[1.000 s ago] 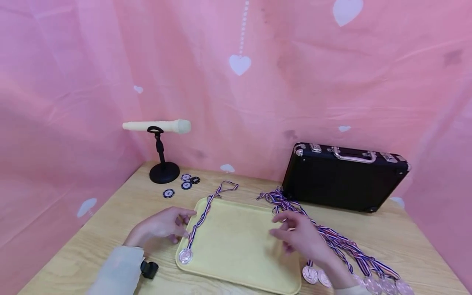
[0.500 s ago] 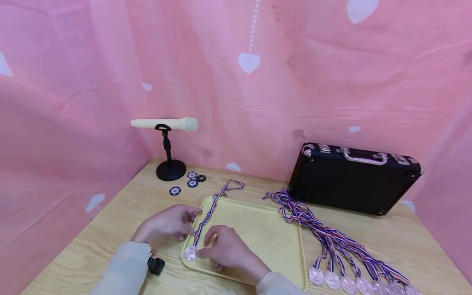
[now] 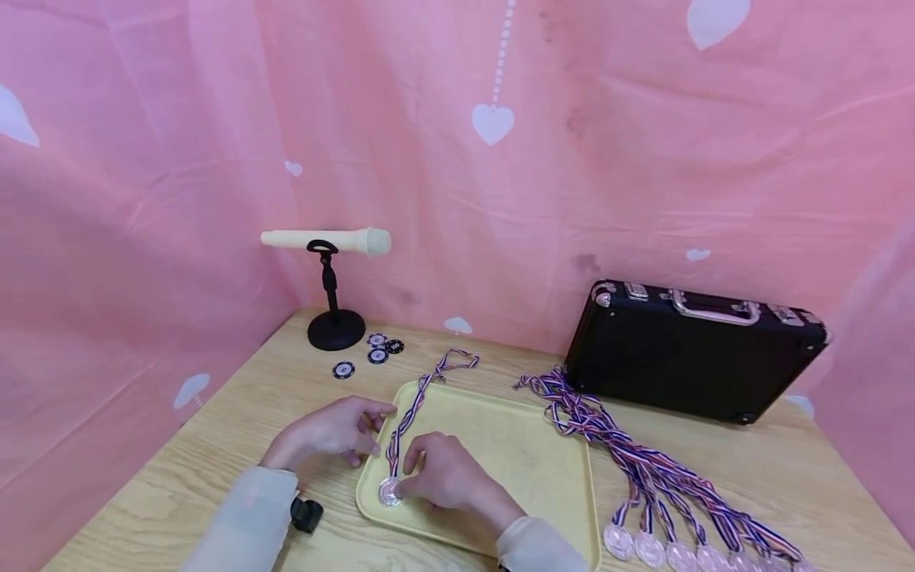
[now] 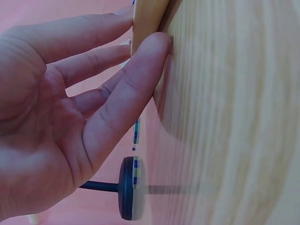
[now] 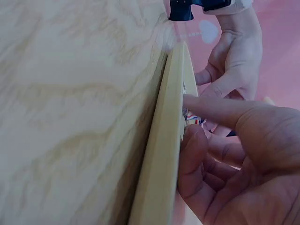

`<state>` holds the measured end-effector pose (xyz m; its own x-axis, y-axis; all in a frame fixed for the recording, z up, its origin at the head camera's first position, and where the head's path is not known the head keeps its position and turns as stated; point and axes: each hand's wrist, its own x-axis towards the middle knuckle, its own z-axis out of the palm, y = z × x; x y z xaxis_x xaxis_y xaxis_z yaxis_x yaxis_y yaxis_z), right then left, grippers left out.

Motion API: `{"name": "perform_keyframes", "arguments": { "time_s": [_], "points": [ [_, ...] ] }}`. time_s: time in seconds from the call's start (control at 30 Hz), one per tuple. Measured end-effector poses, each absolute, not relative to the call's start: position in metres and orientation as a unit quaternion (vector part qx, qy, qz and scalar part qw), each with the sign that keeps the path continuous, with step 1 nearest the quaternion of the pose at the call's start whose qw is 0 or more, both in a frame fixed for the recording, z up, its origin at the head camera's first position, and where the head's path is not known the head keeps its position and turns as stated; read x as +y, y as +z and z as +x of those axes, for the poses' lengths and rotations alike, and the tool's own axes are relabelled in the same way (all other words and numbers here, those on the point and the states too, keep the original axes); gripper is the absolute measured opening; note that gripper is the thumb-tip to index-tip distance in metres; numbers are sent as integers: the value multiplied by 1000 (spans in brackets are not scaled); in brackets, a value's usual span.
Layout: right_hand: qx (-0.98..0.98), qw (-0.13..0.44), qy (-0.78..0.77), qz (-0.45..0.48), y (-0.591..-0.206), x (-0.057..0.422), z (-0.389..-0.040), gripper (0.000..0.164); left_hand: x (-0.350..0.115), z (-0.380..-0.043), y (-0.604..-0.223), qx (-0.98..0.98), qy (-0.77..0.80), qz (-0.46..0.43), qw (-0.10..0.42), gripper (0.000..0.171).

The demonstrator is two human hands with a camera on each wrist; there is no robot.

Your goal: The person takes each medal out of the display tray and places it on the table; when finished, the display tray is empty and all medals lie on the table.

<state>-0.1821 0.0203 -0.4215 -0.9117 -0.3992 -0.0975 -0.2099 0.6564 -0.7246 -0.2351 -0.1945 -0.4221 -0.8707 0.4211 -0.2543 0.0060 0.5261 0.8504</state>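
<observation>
A medal (image 3: 389, 491) with a striped ribbon (image 3: 404, 425) lies along the left side of a yellow tray (image 3: 515, 445); the ribbon's loop reaches past the far rim. My right hand (image 3: 446, 475) is low over the tray, its thumb touching the medal's right edge. In the right wrist view, its other fingers (image 5: 192, 145) are bent beside the tray rim (image 5: 161, 154). My left hand (image 3: 334, 431) rests at the tray's left edge. From the left wrist, its thumb (image 4: 126, 98) touches the rim's outside, with the other fingers reaching toward the tray.
Several medals (image 3: 618, 542) with bundled ribbons (image 3: 629, 453) lie right of the tray. A black briefcase (image 3: 696, 353) stands behind them. At the back left are a white microphone (image 3: 336, 240) on a black stand (image 3: 336, 330) and several poker chips (image 3: 344, 369).
My right hand has moved left from the tray's right side to the medal, which has shifted slightly right and now sits straighter below its ribbon. My left hand stays at the tray edge.
</observation>
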Motion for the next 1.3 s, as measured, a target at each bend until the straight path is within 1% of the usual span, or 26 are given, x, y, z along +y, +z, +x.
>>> {"name": "perform_keyframes", "arguments": {
  "time_s": [0.2,0.27,0.4,0.53,0.67,0.9,1.07,1.17,1.3],
  "points": [
    [933,80,-310,-165,-424,10,-175,46,-196,-235,-420,839,476,136,224,71],
    [941,67,-282,-175,-424,7,-173,49,-196,-234,-421,839,476,138,223,72],
    [945,56,-267,-183,-423,9,-172,48,-196,-234,-423,839,477,141,221,72],
    [937,73,-293,-173,-421,14,-173,42,-196,-235,-424,840,475,139,222,72],
    [927,92,-321,-172,-421,18,-174,39,-195,-236,-424,841,474,132,225,72],
    [867,151,-443,-168,-425,30,-173,32,-195,-235,-423,834,483,141,226,71],
    [825,190,-509,-157,-423,41,-176,19,-195,-233,-420,830,488,150,223,70],
    [809,198,-534,-148,-419,48,-180,13,-195,-233,-420,830,488,152,224,71],
    [798,188,-555,-143,-411,60,-187,18,-196,-233,-421,833,484,150,220,71]
  ]
}}
